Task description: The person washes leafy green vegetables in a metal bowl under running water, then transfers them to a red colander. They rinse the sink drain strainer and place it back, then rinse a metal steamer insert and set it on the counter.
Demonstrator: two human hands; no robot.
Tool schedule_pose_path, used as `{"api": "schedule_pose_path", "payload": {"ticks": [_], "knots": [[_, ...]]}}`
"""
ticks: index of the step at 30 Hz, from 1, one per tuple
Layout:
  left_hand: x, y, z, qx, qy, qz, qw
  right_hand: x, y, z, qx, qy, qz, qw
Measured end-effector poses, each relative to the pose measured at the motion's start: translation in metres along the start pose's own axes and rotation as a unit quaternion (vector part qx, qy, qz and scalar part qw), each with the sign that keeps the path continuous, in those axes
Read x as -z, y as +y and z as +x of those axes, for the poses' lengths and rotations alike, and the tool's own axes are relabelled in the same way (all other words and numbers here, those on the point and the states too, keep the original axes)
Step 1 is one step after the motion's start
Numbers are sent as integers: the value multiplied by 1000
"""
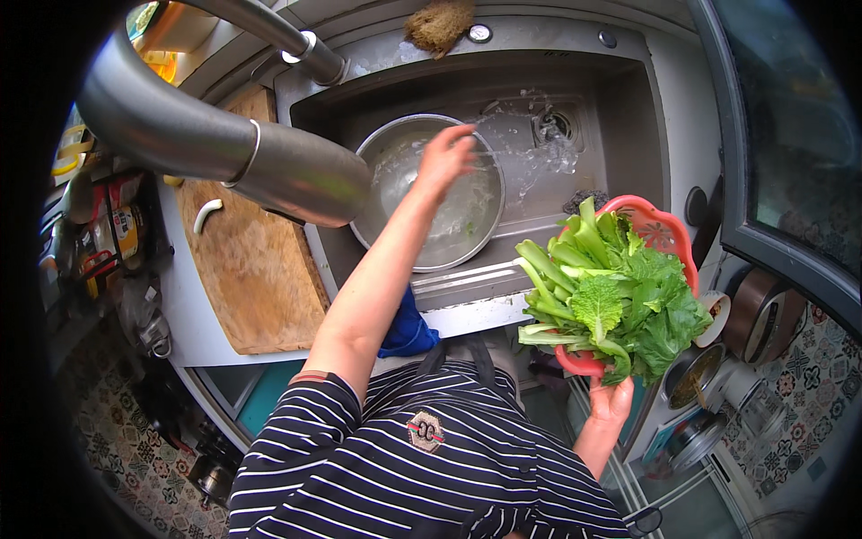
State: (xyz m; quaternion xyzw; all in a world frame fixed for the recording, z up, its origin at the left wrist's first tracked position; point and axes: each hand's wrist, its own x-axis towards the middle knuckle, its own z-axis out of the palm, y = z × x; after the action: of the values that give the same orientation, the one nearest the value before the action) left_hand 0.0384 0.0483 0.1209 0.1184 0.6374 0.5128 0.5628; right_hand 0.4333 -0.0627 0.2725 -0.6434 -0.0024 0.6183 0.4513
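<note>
My left hand [444,157] reaches into a round steel bowl [467,247] that stands in the sink [620,117]; the fingers are spread, holding nothing, and water splashes around them. My right hand [611,400] grips the lower rim of a red plastic colander [663,232], held over the sink's right front corner. The colander is heaped with leafy greens [611,296], their pale stalks sticking out to the left.
A large grey faucet arm [206,135] crosses the upper left above a wooden cutting board [247,269]. A blue cloth [409,328] hangs at the sink's front edge. A brown scrubber [440,22] lies behind the sink. Pots [763,314] stand at right.
</note>
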Motion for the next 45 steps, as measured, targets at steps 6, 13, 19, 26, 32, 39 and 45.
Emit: {"api": "schedule_pose_path", "payload": {"ticks": [6, 13, 19, 26, 32, 39, 45], "knots": [[112, -128, 23, -130, 422, 380, 813, 3, -1, 0, -24, 19, 12, 999], [12, -3, -3, 22, -59, -193, 979, -5, 0, 0, -15, 34, 5, 999], [63, -48, 30, -165, 321, 159, 919, -12, -1, -1, -9, 17, 12, 1000], [87, -112, 22, 102, 252, -120, 955, -14, 3, -3, 0, 10, 10, 1000], [0, 17, 8, 27, 21, 254, 967, -8, 3, 5, -6, -17, 12, 1000], [-10, 12, 63, -244, 135, 455, 846, -11, 3, 9, -8, 25, 32, 999], [-59, -18, 157, -97, 5, 615, 783, -1, 6, -2, 3, 44, -4, 999]]}}
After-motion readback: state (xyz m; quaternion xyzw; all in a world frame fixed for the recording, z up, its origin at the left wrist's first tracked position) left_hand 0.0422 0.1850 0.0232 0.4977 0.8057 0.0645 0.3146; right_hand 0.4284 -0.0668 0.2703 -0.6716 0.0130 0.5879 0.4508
